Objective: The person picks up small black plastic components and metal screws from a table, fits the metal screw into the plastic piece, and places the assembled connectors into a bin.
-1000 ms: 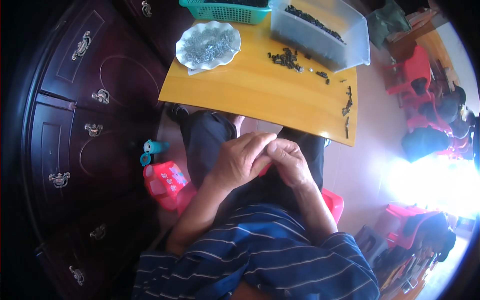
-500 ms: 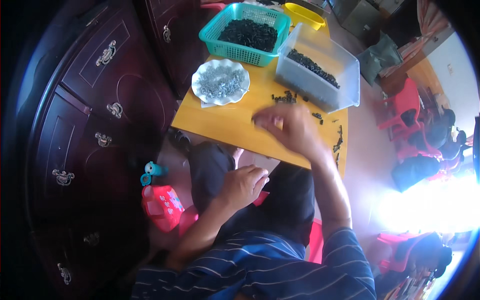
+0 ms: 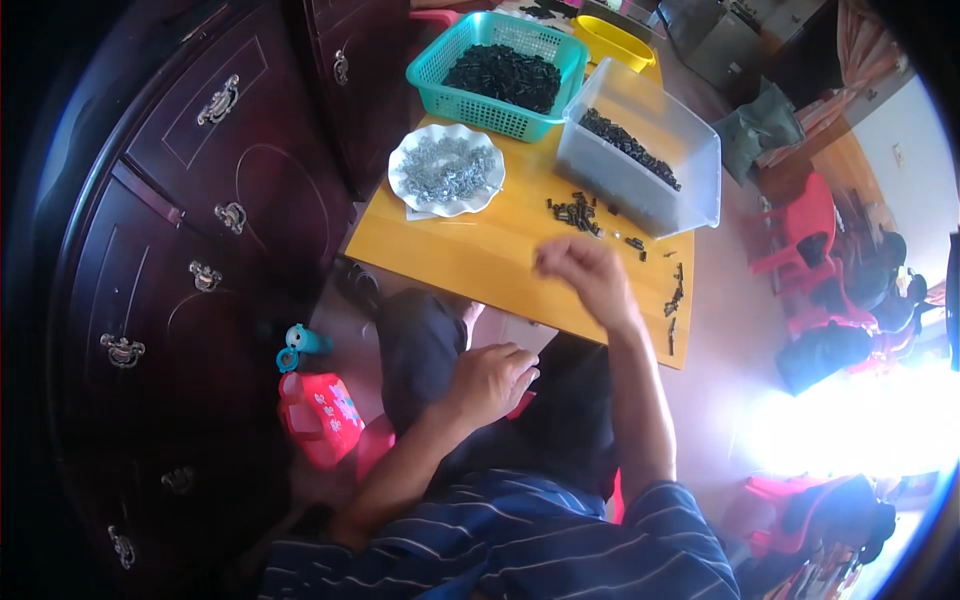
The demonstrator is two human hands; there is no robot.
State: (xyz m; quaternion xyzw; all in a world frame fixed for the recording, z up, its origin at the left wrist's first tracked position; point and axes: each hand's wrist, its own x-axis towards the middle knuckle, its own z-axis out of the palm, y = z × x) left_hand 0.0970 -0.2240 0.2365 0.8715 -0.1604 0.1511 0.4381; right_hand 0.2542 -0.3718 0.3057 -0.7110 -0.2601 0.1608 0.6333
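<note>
My right hand (image 3: 592, 280) hovers above the near part of the yellow wooden table (image 3: 450, 250), its fingertips drawn together. Whatever they may pinch is too small to make out. Over my lap, just off the table's edge, my left hand (image 3: 490, 385) is curled closed, and the inside of its grip is hidden. Beyond the right hand lies a loose pile of small black cylindrical pieces (image 3: 574, 213). A white scalloped plate (image 3: 397, 180) to the left carries many small shiny clear or silvery pieces (image 3: 446, 168). More dark pieces (image 3: 676, 292) are strung along the table's right edge.
A teal plastic basket (image 3: 437, 98) full of black pieces stands at the back, beside a translucent bin (image 3: 690, 205) with similar pieces. Behind them is a yellow tub (image 3: 612, 42). Dark wooden cabinets (image 3: 150, 250) line the left; a red bag (image 3: 325, 420) sits on the floor.
My right hand has drawn slightly back toward me, and its fingers look more closed. More of the black pile shows beyond it. My left hand stays nearly in place over my lap.
</note>
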